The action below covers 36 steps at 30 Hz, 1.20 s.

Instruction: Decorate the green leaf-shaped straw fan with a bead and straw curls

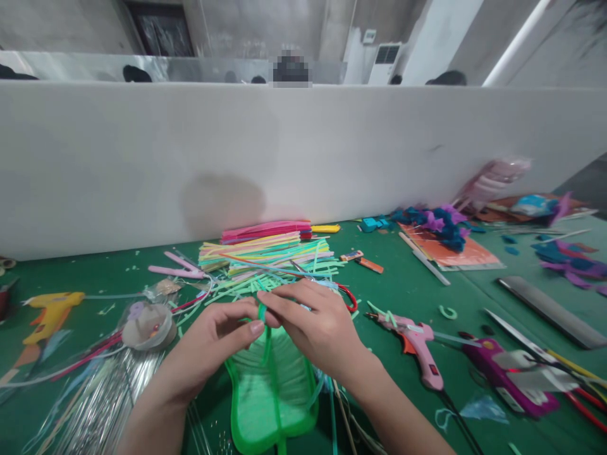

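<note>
A green leaf-shaped piece point(258, 411) with a thick fuzzy rim and a central rib lies below my hands. Between my fingertips is a bent green pipe cleaner point(262, 313), its tail hanging over the leaf. My left hand point(203, 344) pinches it with thumb and forefinger. From the other side, my right hand point(322, 319) closes its fingers on the same pipe cleaner, though its thumb is hidden. Just beyond the hands is a pile of multicoloured pipe cleaners point(270, 253), with red-handled scissors point(349, 298) partly covered by my right hand.
A pink glue gun point(417, 344) rests to the right, near a purple power strip point(516, 379) and large scissors point(515, 332). On the left are a yellow glue gun point(52, 316), a small tub point(149, 325) and metal wires point(109, 404). A white partition point(303, 151) stands behind.
</note>
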Tool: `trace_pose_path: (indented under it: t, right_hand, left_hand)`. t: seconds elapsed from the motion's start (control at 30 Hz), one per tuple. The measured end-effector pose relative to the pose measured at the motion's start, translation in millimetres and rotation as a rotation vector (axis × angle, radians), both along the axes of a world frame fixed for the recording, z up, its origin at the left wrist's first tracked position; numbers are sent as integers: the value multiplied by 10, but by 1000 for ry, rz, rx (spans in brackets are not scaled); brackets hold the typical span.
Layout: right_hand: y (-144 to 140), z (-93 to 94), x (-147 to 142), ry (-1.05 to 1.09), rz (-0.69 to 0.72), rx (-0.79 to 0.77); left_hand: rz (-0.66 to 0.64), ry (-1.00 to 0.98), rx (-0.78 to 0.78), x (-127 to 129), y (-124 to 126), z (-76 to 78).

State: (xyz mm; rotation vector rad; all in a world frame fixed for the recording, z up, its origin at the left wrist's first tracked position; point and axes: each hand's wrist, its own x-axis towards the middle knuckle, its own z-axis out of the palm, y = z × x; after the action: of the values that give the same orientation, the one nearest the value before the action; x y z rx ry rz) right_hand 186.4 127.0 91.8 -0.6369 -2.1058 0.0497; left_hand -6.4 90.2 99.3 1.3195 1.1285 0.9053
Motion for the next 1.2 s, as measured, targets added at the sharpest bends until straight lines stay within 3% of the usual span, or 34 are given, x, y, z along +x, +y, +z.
trace_pose_path:
  t: [0.33,0.63,0.9,1.2]
  right_hand:
    - [-25,109,34,261,127,-374]
    - [-4,108,52,249,136,-373]
    - [-5,107,33,231,110,-391]
    - [18,110,42,189,131,-423]
  left_hand:
    - [60,-255,-164,-1,16,-10]
    - [50,-334,-263,24,16,23]
    - [-16,-164,-156,40,22,11]
    - [3,-85,-124,19,49,-11]
